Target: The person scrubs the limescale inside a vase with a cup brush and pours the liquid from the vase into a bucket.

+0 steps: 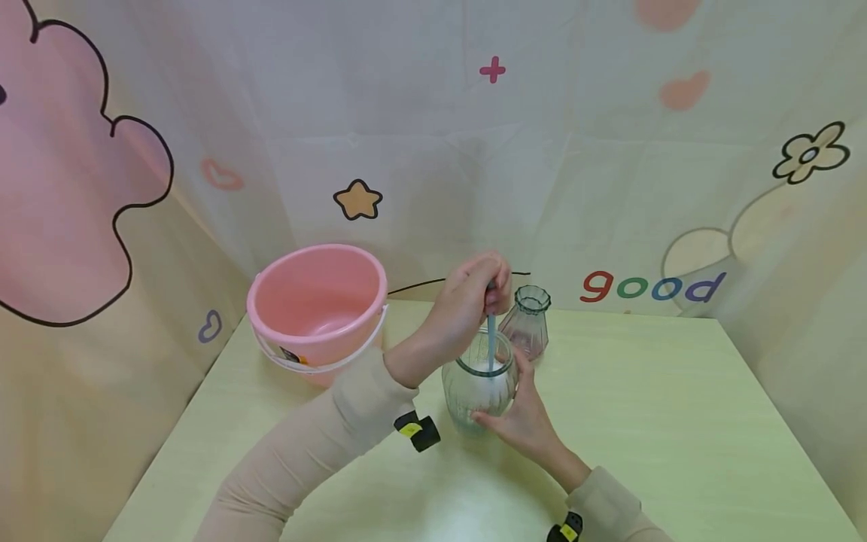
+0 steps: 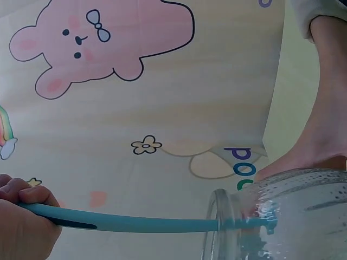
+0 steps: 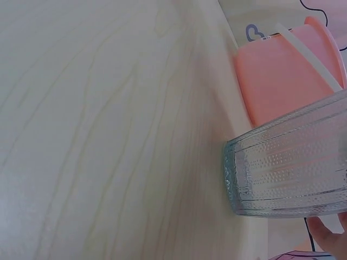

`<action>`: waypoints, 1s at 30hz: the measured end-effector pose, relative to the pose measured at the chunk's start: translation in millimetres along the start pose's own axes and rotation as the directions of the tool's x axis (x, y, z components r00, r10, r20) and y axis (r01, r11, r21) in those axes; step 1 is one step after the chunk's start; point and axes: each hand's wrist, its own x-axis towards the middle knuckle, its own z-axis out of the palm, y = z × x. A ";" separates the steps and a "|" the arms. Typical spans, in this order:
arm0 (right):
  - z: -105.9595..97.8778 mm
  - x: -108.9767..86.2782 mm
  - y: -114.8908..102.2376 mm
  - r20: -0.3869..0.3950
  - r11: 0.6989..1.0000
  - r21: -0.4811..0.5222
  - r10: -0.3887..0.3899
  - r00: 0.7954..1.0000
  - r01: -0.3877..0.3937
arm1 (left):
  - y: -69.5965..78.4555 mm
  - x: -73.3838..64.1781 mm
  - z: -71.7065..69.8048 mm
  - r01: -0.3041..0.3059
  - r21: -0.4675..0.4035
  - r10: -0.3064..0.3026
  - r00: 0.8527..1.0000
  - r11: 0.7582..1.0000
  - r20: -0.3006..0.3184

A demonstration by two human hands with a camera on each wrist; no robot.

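In the head view my left hand [image 1: 474, 286] grips the light-blue handle [image 1: 491, 339] of what looks like a bottle brush. The handle points down through the mouth of a ribbed clear-green glass jar [image 1: 467, 391]; its lower end shows only as a white blur behind the glass. My right hand [image 1: 524, 414] holds the jar round its side, thumb in front and fingers partly hidden. In the left wrist view the blue handle [image 2: 141, 222] runs from my curled fingers into the jar. The right wrist view shows the jar's textured wall [image 3: 287, 168] and my fingertips [image 3: 325, 235].
A pink bucket [image 1: 271, 309] with a white handle stands at the back left of the pale table [image 1: 650, 421]. Just behind the jar is a smaller pinkish glass vase [image 1: 531, 327] with a scalloped rim. A printed curtain [image 1: 420, 113] hangs round the table.
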 end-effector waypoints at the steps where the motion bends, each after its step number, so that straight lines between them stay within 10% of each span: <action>1: 0.0 0.0 -0.2 -0.001 1.000 -0.001 -0.004 1.000 0.004 | -1.6 -0.5 0.0 0.000 0.002 0.000 1.000 1.000 -0.004; 17: -0.5 -1.7 -0.3 -0.014 0.999 -0.013 -0.034 0.999 0.034 | -36.7 -14.7 -2.5 0.053 0.118 -0.055 0.998 0.992 0.012; 24: -0.4 -2.5 1.2 -0.017 0.998 -0.034 -0.048 0.999 0.047 | -60.4 -20.4 -9.2 0.227 0.171 -0.232 0.973 0.959 0.011; 30: 0.6 -1.4 1.6 -0.017 0.998 -0.019 -0.053 0.998 0.053 | -52.4 -20.5 -6.4 0.239 0.201 -0.252 0.967 0.950 0.043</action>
